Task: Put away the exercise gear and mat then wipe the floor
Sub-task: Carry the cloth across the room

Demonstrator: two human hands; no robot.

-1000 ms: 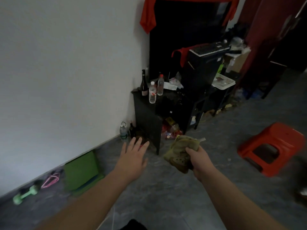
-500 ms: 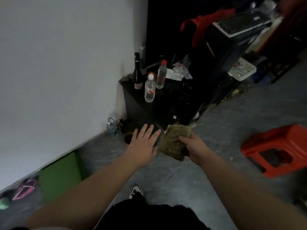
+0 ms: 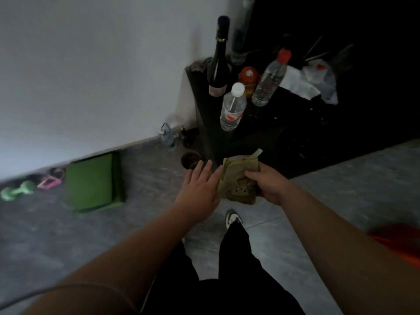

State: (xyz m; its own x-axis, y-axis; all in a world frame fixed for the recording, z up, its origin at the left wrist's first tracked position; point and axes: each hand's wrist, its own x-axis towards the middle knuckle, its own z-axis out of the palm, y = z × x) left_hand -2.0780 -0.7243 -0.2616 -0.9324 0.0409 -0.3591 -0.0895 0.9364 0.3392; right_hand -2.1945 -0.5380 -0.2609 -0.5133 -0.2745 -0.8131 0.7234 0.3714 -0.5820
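While the left hand (image 3: 197, 193) is spread flat with straight fingers, holding nothing, a crumpled olive-green cloth (image 3: 238, 178) is gripped at frame centre by the right hand (image 3: 270, 185). At left, a folded green mat (image 3: 91, 181) is seen against the wall.
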